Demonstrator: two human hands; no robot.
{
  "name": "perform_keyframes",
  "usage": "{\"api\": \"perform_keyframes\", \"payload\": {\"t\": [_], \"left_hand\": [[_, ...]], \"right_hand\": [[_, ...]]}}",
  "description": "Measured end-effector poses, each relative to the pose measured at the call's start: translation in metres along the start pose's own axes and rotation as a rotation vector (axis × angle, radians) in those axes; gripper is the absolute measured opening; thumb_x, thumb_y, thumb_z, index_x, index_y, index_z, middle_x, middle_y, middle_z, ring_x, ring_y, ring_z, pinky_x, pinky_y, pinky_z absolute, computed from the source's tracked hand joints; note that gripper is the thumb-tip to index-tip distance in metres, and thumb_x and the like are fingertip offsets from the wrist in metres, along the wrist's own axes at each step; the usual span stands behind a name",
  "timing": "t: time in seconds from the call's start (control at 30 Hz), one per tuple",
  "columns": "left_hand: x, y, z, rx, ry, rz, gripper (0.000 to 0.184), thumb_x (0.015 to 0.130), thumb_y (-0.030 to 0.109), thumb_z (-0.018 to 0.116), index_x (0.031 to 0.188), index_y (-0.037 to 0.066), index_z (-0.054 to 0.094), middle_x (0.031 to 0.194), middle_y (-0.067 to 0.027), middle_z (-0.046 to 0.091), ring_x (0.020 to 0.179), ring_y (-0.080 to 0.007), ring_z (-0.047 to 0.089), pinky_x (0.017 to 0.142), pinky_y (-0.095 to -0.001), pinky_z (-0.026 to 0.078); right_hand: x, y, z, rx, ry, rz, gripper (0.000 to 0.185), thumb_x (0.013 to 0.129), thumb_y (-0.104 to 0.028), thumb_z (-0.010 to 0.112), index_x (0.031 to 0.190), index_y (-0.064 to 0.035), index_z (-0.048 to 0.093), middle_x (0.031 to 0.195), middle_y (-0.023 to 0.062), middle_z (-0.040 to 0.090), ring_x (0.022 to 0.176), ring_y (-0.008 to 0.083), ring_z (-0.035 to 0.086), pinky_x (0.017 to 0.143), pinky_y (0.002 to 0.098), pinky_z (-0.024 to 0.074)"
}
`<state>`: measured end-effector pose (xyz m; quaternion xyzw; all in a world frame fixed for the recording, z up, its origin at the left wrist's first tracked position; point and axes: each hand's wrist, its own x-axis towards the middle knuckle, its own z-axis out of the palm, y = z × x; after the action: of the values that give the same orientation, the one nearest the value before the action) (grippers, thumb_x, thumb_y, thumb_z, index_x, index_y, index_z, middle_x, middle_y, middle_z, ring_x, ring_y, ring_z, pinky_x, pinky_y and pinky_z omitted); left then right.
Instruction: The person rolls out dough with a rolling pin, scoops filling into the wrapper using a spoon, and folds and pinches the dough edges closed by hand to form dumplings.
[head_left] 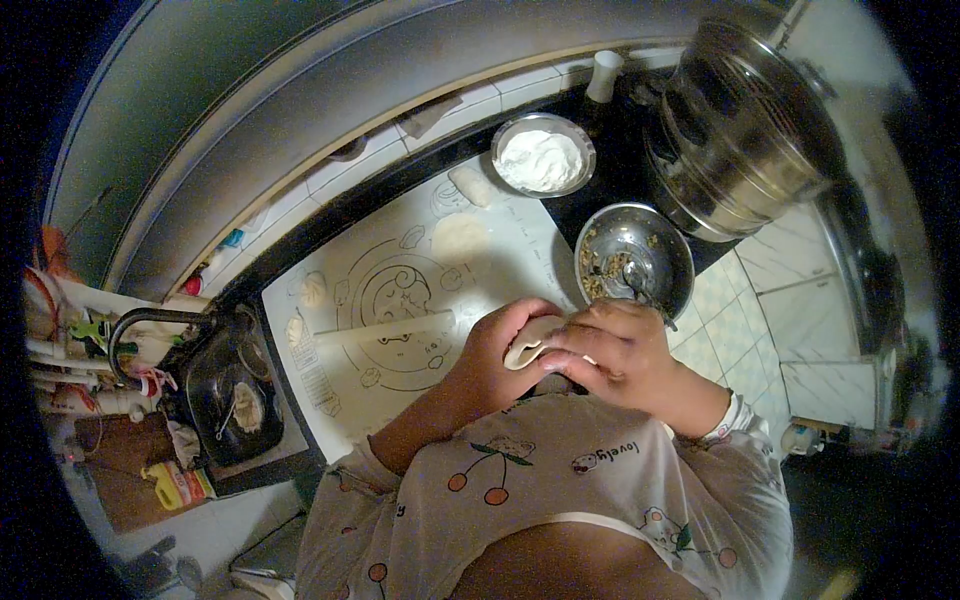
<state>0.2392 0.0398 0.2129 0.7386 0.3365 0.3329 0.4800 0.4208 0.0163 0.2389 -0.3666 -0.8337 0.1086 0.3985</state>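
A folded round of pale dough (pixel 527 344) is held close to my chest, over the near edge of the counter. My left hand (pixel 500 345) cups it from the left side, fingers curled around it. From the right, the closed fingers of my right hand (pixel 622 350) pinch its edge; any filling inside is hidden. Just beyond my right hand sits a steel bowl (pixel 683 262) with some chopped filling (pixel 601 284) and a utensil in it. To the left of my hands a pale rolling pin (pixel 385 328) lies on a printed white mat (pixel 300 375).
A flattened dough piece (pixel 461 237) and a dough lump (pixel 470 186) lie on the mat's far part. Behind them stands a bowl of white flour (pixel 541 161). A large steel steamer pot (pixel 745 130) is at the back right; a dark sink (pixel 225 400) is at left.
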Motion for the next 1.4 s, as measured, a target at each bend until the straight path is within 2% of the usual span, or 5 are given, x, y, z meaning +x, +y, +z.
{"api": "perform_keyframes", "payload": {"t": [0.4, 0.63, 1.17, 1.33, 1.4], "left_hand": [[-0.004, -0.002, -0.008, -0.086, -0.205, -0.123, 0.040, 0.071, 0.014, 0.074, 0.102, 0.000, 0.053, 0.089, -0.0127, 0.062, 0.081, -0.0184, 0.060, 0.071, -0.0306, 0.047], [0.000, 0.009, -0.020, -0.289, -0.442, -0.226, 0.048, 0.066, 0.019, 0.077, 0.108, 0.005, 0.057, 0.101, -0.0098, 0.062, 0.097, -0.0181, 0.057, 0.086, -0.0320, 0.044], [-0.005, -0.001, -0.013, -0.413, -0.298, -0.282, 0.052, 0.068, 0.012, 0.076, 0.112, 0.002, 0.051, 0.102, -0.0072, 0.061, 0.095, -0.0143, 0.057, 0.083, -0.0297, 0.045], [-0.007, -0.009, -0.014, -0.299, -0.350, -0.375, 0.052, 0.066, 0.014, 0.079, 0.110, 0.004, 0.055, 0.104, -0.0078, 0.061, 0.095, -0.0160, 0.058, 0.085, -0.0310, 0.046], [-0.006, -0.005, -0.014, -0.324, -0.302, -0.225, 0.048, 0.070, 0.012, 0.076, 0.111, 0.002, 0.053, 0.101, -0.0066, 0.061, 0.093, -0.0140, 0.057, 0.083, -0.0290, 0.045]], "right_hand": [[0.009, 0.008, -0.009, 0.191, -0.154, 0.055, 0.025, 0.073, -0.023, 0.067, 0.096, -0.0133, 0.066, 0.087, 0.0049, 0.059, 0.078, 0.0251, 0.057, 0.067, 0.0358, 0.0473], [0.033, 0.006, -0.014, 0.295, -0.359, -0.054, 0.032, 0.073, -0.024, 0.068, 0.102, -0.0113, 0.065, 0.092, 0.0068, 0.056, 0.083, 0.0261, 0.055, 0.073, 0.0369, 0.0443], [0.017, 0.013, -0.005, 0.201, -0.209, -0.060, 0.014, 0.080, -0.020, 0.063, 0.090, -0.0105, 0.065, 0.086, 0.0065, 0.060, 0.080, 0.0285, 0.058, 0.068, 0.0378, 0.0489], [0.018, 0.009, 0.001, 0.291, -0.159, 0.055, 0.023, 0.073, -0.016, 0.071, 0.094, -0.0089, 0.067, 0.086, 0.0074, 0.060, 0.078, 0.0259, 0.059, 0.066, 0.0341, 0.0474], [0.022, 0.005, -0.003, 0.333, -0.152, 0.137, 0.026, 0.070, -0.015, 0.074, 0.094, -0.0078, 0.068, 0.086, 0.0075, 0.061, 0.077, 0.0244, 0.059, 0.066, 0.0318, 0.0464]]}}
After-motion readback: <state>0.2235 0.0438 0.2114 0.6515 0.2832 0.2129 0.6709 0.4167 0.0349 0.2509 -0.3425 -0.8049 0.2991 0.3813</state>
